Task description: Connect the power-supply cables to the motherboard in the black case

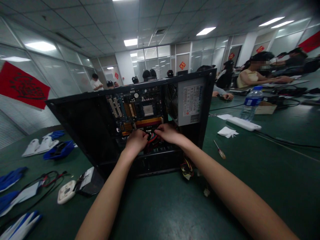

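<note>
An open black computer case (82, 126) stands on the green table, its motherboard (136, 110) and grey power supply (191, 101) exposed. Both my hands reach inside it, low on the board. My left hand (136, 140) is curled closed near a bundle of red and black cables (152, 138). My right hand (168, 132) is pinched closed on the same cables just beside it. What exactly the left fingers hold is hidden.
A screwdriver (220, 150) and a crumpled tissue (227, 132) lie right of the case, with a water bottle (251, 103) and a white power strip (244, 124) beyond. Blue-white gloves (47, 145), cables and a white device (66, 191) lie left. Other people sit at the far tables.
</note>
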Tool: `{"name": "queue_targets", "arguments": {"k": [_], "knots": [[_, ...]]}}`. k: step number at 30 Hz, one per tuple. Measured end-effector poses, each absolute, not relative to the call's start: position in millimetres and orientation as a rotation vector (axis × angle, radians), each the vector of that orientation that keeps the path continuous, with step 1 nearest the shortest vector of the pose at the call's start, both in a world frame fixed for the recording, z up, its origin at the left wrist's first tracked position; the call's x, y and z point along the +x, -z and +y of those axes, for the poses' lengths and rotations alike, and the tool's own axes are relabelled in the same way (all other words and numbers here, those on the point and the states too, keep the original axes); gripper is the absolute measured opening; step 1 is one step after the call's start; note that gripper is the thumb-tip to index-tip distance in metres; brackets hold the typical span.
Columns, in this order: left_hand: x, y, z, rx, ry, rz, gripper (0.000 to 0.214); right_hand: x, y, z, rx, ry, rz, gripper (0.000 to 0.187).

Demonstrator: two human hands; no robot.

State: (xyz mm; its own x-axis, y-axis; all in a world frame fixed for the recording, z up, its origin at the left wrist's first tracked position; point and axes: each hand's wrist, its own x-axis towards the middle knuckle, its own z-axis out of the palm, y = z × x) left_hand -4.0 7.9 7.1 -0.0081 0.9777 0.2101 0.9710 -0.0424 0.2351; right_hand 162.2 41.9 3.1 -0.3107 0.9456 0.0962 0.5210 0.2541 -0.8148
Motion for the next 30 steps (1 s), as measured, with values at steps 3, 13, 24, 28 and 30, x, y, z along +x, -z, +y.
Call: {"name": "queue_targets", "arguments": {"k": [3,13,24,28,30], "knots": [[-4,-9,-6,2.298,-0.65,2.2,0.032,162,-4,43,-1.312,-1.003,-1.873,0.01],[-5,-4,-12,2.283,-0.653,1.579,0.041,164,-9,42,-1.213,-1.061,-1.825,0.016],[6,-10,-18,2.397,-0.401,2.085,0.036,159,-1,32,-1.49,-0.064,-2.308,0.029],[15,-16,-23,2.411,-0.252,2.19,0.038,159,-6,27,-1.53,-0.003,-2.385,0.03],[19,-19,-25,2.406,-0.205,2.218,0.038,158,-8,26,-1.545,0.004,-2.395,0.03]]}}
